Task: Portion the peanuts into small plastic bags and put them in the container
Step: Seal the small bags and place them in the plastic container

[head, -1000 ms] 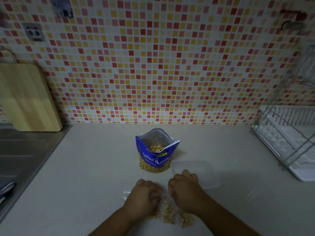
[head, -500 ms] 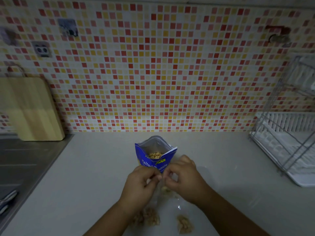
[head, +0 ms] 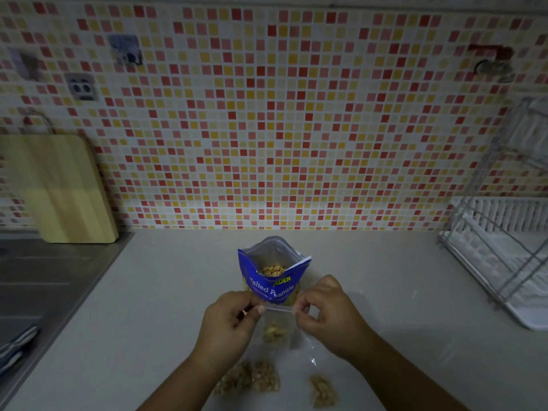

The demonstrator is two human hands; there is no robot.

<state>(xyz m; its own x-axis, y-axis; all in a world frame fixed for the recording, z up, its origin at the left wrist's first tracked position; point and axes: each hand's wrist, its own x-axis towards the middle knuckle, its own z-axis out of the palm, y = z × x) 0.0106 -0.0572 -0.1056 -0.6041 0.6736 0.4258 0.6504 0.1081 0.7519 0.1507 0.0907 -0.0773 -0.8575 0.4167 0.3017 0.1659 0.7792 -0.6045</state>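
A mosaic tile wall [head: 296, 114] in red, orange and yellow rises behind the salted-peanut pouch [head: 271, 287]. The pale tabletop [head: 148, 307] carries that pouch and spreads out to both sides of it. Far to the pouch's left lies a steel sink surround [head: 44, 277], and behind that, also well left of the pouch, a wooden cutting board [head: 65, 188] leans upright against the wall. Far to the pouch's right stands a wire dish rack [head: 504, 247] on a white tray.

The pouch is blue and stands upright with its top open, showing peanuts inside. Just in front of the pouch, the left hand [head: 228, 324] and the right hand [head: 329, 315] hold a small clear plastic bag [head: 278, 327] between them, its top edge overlapping the pouch's lower front. The left fingers [head: 259, 310] are pinched together on the bag's top left corner, and the right fingers [head: 299, 310] are pinched on its top right corner. A small clump of peanuts [head: 274, 332] sits in the lower part of this bag.

Nearer the person than the pouch, two filled bags lie flat on the tabletop: a larger filled bag [head: 252, 379] under the left forearm and a smaller filled bag [head: 321, 390] a little to its right, apart from it.
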